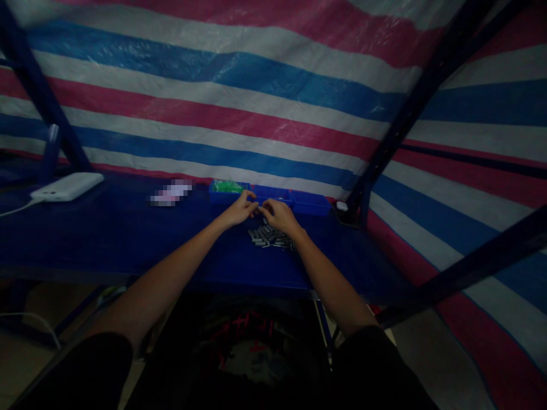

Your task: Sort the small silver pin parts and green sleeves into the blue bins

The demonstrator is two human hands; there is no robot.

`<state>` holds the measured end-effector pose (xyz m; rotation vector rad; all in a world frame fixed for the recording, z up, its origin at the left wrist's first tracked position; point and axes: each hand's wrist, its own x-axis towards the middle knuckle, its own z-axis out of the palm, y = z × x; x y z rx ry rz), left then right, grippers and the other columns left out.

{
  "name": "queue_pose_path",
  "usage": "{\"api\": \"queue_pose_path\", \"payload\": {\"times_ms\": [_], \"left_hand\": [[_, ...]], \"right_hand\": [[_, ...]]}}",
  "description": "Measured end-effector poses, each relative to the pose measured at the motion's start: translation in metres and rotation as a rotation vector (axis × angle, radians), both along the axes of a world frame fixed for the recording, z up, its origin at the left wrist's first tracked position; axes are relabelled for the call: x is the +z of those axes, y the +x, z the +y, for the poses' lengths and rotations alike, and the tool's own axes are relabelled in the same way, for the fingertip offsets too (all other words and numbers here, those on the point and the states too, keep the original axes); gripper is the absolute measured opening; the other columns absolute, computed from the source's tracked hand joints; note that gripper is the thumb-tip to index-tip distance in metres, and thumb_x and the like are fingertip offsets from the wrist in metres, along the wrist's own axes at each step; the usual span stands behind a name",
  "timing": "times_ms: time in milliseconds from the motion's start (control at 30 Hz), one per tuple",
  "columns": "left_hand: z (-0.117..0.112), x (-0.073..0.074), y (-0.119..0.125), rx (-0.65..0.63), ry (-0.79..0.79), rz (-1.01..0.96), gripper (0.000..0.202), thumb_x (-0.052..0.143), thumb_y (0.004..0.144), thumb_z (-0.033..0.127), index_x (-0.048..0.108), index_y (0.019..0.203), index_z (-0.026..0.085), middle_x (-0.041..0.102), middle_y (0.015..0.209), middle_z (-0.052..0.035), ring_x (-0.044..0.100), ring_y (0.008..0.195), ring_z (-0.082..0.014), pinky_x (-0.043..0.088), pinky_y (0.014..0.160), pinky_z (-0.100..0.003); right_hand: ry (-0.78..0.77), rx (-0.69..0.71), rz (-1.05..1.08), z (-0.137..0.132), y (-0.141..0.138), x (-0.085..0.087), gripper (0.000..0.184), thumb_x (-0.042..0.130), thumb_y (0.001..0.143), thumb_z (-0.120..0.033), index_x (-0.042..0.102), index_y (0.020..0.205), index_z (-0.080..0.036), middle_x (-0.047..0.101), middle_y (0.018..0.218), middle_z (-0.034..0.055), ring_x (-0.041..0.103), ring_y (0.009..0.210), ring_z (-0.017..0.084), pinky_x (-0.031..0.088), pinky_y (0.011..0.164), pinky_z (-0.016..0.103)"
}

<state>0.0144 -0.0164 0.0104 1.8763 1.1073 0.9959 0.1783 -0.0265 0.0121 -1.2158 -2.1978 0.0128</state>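
Note:
My left hand (241, 210) and my right hand (277, 214) meet fingertip to fingertip above the blue table, just in front of the blue bins. Both are closed in a pinch; whatever is between the fingers is too small and dark to name. Below them lies a pile of small grey metal cylinders (270, 234), partly beside my right wrist. Behind my left hand stands a blue bin (217, 197) holding bright green pieces (228, 187) in clear plastic. A middle blue bin (273, 196) is partly hidden by my fingers, and a third blue bin (311, 201) sits to its right.
On the left of the blue table (128, 233) rests a white box-shaped device (68, 187) with a cable. A blurred-out flat item (171, 192) lies nearer the bins. A small white case (342, 206) is by the right post (397, 125). Striped sheeting (239, 108) hangs behind.

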Motion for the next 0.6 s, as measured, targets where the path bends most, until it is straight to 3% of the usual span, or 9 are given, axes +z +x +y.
{"api": "queue_pose_path", "payload": {"times_ms": [133, 300, 500, 600], "left_hand": [[0.0053, -0.002, -0.0019, -0.025, 0.109, 0.05, 0.018, 0.049, 0.077, 0.022, 0.045, 0.094, 0.016, 0.058, 0.081, -0.0024, 0.057, 0.076, -0.0119, 0.045, 0.072, -0.027], [0.0083, -0.0057, -0.0025, 0.029, 0.265, 0.148, 0.018, 0.05, 0.076, 0.024, 0.049, 0.092, 0.016, 0.059, 0.089, -0.0034, 0.056, 0.081, -0.0133, 0.044, 0.076, -0.028], [0.006, -0.0059, 0.0, 0.012, 0.212, 0.141, 0.018, 0.041, 0.083, 0.03, 0.05, 0.09, 0.016, 0.06, 0.086, -0.0034, 0.057, 0.075, -0.0128, 0.045, 0.07, -0.026], [0.004, -0.0057, 0.0006, 0.012, 0.186, 0.179, 0.023, 0.041, 0.082, 0.033, 0.052, 0.093, 0.016, 0.063, 0.086, -0.0042, 0.058, 0.076, -0.0139, 0.044, 0.07, -0.027]], "right_hand": [[0.023, -0.077, 0.031, 0.0007, 0.0034, 0.001, 0.027, 0.041, 0.088, -0.034, 0.062, 0.082, -0.017, 0.062, 0.072, 0.0035, 0.055, 0.066, 0.014, 0.034, 0.061, 0.023], [0.031, -0.036, 0.078, 0.0029, 0.0001, -0.0003, 0.03, 0.039, 0.088, -0.033, 0.061, 0.078, -0.017, 0.061, 0.067, 0.0022, 0.053, 0.063, 0.012, 0.033, 0.059, 0.021], [0.018, 0.017, 0.178, -0.0005, -0.0018, -0.001, 0.027, 0.048, 0.083, -0.037, 0.057, 0.098, -0.017, 0.058, 0.064, -0.0017, 0.052, 0.059, 0.012, 0.037, 0.059, 0.022], [0.022, 0.022, 0.144, 0.0007, 0.0027, 0.0012, 0.022, 0.049, 0.083, -0.036, 0.058, 0.093, -0.018, 0.058, 0.064, -0.0015, 0.053, 0.06, 0.012, 0.037, 0.06, 0.022]]}}
